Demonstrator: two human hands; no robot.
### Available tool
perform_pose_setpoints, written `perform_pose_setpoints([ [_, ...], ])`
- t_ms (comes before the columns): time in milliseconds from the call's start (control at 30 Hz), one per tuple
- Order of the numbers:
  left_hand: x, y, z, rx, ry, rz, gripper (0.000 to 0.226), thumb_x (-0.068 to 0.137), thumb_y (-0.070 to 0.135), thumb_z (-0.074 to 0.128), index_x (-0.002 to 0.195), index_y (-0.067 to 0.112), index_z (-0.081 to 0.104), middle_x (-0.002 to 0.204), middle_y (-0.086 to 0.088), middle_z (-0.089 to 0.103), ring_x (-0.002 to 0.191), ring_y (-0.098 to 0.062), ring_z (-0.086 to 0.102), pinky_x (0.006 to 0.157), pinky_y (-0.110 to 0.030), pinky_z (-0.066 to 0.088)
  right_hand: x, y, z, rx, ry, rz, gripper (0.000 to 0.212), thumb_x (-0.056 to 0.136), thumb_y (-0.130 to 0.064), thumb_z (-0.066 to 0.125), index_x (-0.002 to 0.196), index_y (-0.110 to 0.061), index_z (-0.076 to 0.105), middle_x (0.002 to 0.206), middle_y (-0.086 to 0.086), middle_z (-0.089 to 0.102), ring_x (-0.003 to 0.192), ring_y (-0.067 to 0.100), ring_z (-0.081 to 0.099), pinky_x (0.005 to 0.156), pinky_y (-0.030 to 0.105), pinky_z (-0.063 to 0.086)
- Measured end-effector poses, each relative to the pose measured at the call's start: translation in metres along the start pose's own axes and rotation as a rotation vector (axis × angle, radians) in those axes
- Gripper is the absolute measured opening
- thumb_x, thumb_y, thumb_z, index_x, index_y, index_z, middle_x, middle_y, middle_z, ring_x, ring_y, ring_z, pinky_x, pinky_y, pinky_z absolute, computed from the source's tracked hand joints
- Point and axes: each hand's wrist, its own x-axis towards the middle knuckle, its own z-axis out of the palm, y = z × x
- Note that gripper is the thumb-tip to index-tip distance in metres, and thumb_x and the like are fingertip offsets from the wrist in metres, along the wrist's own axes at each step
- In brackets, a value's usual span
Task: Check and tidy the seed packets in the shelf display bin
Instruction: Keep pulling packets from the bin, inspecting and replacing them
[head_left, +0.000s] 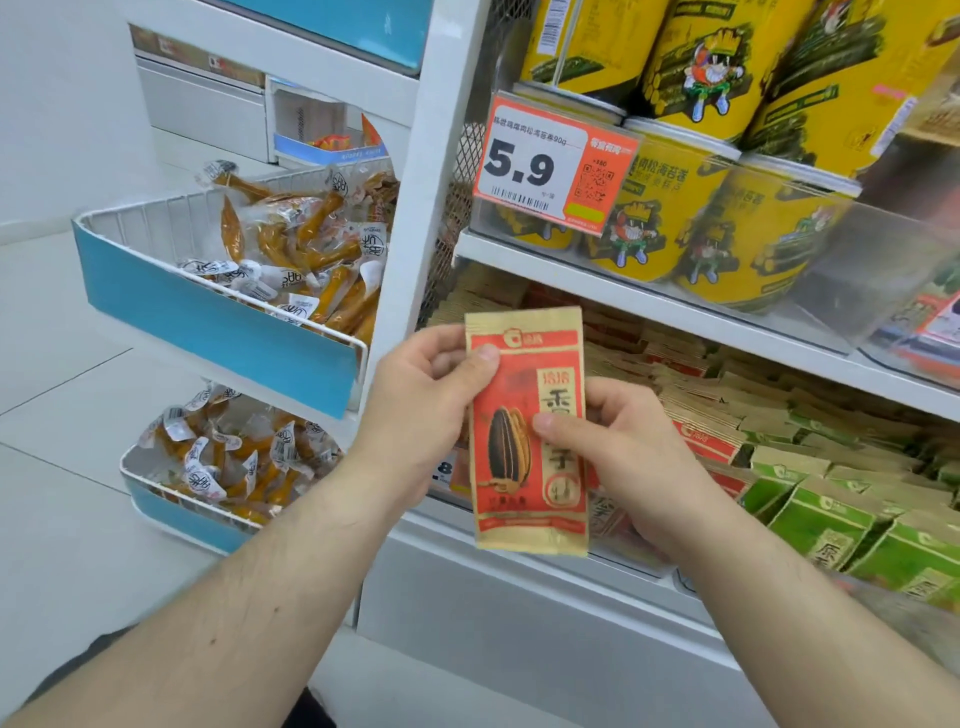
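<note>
Matt kraft-paper seed packet (530, 431) printed red, glossy clear-plastic snack wrappers (291, 244), white wire basket (156, 213) with smooth blue panel, glossy yellow canisters (727, 234), smooth white shelf (649, 306)

I see a white shelving unit (675, 312) with a white upright post (415, 218). Its upper shelf carries yellow canisters (737, 228) behind an orange price tag (550, 161) reading 5.9. To the left, two wire baskets with blue fronts (218, 332) jut out, one above the other, both full of clear-wrapped snacks (296, 244). The floor (57, 493) is pale tile, evenly lit.
</note>
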Motion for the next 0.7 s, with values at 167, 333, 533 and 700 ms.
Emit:
perform_pose_setpoints([
  [167, -0.006, -0.013, 0.008, 0.127, -0.162, -0.154, 0.013, 0.09, 0.012, 0.065, 0.103, 0.015, 0.067, 0.08, -0.006, 0.075, 0.069, -0.021, 0.073, 0.049, -0.027, 0.054, 0.002, 0.015, -0.011, 0.064, 0.219, -0.036, 0.014, 0.094, -0.017, 0.06, 0.094, -0.007, 0.069, 0.08, 0.01, 0.075, 0.07, 0.02, 0.072, 0.059, 0.031, 0.055],
  [333, -0.007, -0.017, 0.012, 0.147, -0.194, -0.219, 0.014, 0.087, 0.012, 0.067, 0.101, 0.011, 0.068, 0.078, -0.008, 0.076, 0.069, -0.021, 0.073, 0.049, -0.023, 0.051, -0.009, 0.029, -0.015, 0.177, 0.235, 0.012, 0.027, 0.097, -0.026, 0.053, 0.074, -0.016, 0.064, 0.067, 0.012, 0.07, 0.06, 0.025, 0.068, 0.05, 0.029, 0.053],
  [533, -0.005, -0.019, 0.017, 0.168, -0.21, -0.237, 0.013, 0.087, 0.013, 0.066, 0.099, 0.011, 0.067, 0.074, -0.007, 0.075, 0.067, -0.019, 0.073, 0.048, -0.021, 0.05, -0.01, 0.042, -0.022, 0.223, 0.196, 0.022, 0.038, 0.094, -0.042, 0.047, 0.078, -0.02, 0.073, 0.08, 0.015, 0.073, 0.077, 0.031, 0.071, 0.076, 0.044, 0.054],
  [700, -0.005, -0.025, 0.021, 0.171, -0.194, -0.249, 0.008, 0.088, 0.009, 0.065, 0.096, 0.01, 0.068, 0.074, -0.009, 0.075, 0.065, -0.019, 0.072, 0.047, -0.023, 0.051, -0.008, 0.045, -0.022, 0.257, 0.243, 0.023, 0.041, 0.098, -0.032, 0.048, 0.068, -0.02, 0.072, 0.071, 0.012, 0.071, 0.068, 0.026, 0.069, 0.062, 0.032, 0.052],
])
